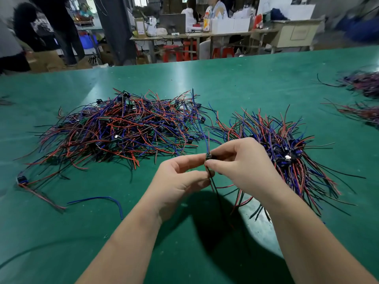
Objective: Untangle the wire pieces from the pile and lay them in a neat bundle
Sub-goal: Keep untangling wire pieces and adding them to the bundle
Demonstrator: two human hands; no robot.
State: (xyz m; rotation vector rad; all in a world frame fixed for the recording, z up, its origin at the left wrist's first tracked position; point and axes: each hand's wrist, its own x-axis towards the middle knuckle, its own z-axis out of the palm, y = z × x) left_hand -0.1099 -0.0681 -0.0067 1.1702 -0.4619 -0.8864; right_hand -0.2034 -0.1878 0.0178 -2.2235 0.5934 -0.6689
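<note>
Fingertip pinch on wire piece [207, 157]

On the worktop [246, 83], the bundle [287, 148] lies just right of the pile [123, 128], a loose wire [96, 198] lies before the pile

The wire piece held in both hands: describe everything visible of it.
The wire piece has a small dark block, pinched between the left hand and right hand above the green table. A thin blue lead rises from the block; black and red leads hang below. Insulation looks plastic. Whether the ends touch the table is unclear.
</note>
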